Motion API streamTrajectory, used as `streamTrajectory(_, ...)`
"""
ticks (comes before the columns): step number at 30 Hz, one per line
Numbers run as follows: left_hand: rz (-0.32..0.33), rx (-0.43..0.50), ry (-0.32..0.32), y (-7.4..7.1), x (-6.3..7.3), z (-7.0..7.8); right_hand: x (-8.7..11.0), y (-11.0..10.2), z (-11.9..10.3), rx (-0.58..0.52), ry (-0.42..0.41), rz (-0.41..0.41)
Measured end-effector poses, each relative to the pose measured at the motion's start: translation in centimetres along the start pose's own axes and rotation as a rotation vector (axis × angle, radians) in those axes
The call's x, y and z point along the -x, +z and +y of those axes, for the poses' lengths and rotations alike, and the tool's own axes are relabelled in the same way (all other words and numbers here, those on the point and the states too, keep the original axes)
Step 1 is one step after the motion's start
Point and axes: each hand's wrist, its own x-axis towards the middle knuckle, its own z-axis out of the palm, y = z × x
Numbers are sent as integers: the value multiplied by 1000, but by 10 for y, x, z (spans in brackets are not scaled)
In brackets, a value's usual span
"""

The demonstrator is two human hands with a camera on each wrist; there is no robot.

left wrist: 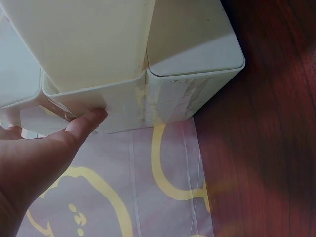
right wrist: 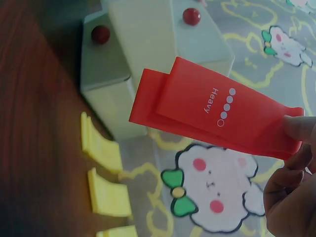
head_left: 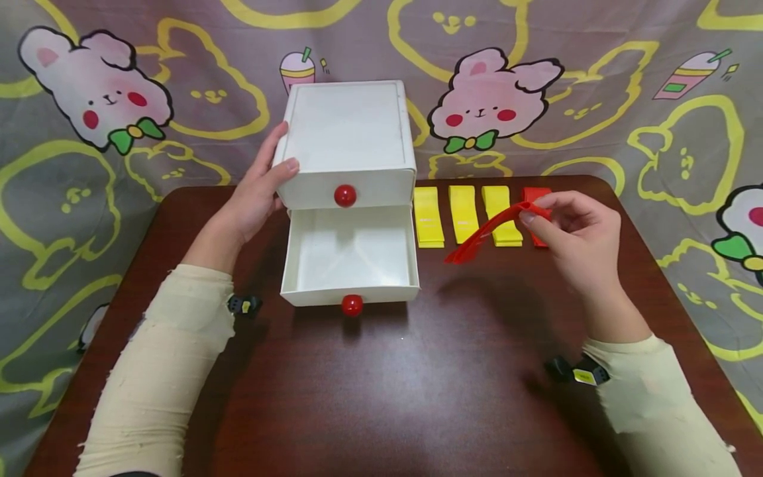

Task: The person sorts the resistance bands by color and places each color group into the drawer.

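A white cabinet with drawers [head_left: 348, 126] stands at the back of the table. One drawer [head_left: 352, 296] with a red knob is pulled out, its visible floor bare. My left hand [head_left: 253, 189] rests against the cabinet's left side; in the left wrist view the thumb [left wrist: 89, 123] lies along the white side wall. To the right, my right hand [head_left: 587, 245] pinches one end of a folded red resistance band [head_left: 485, 232], held above the table. In the right wrist view this red band [right wrist: 212, 108] shows the print "Heavy" and a row of dots.
Three folded yellow bands [head_left: 428, 218] lie in a row right of the cabinet. Another red band [head_left: 541, 240] lies at the row's right end, partly hidden by my right hand. A printed cloth [head_left: 208, 66] hangs behind the dark wooden table [head_left: 357, 411].
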Motion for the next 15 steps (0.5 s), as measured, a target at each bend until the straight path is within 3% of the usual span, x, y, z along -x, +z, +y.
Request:
streamTrajectory(4,-3,1,-3,0,0,0,-4,11,-8,-100,-1,-26)
streamTrajectory(15,4,5,-8,-1,-2,-2,-7,46,-30,-124,-71,-126)
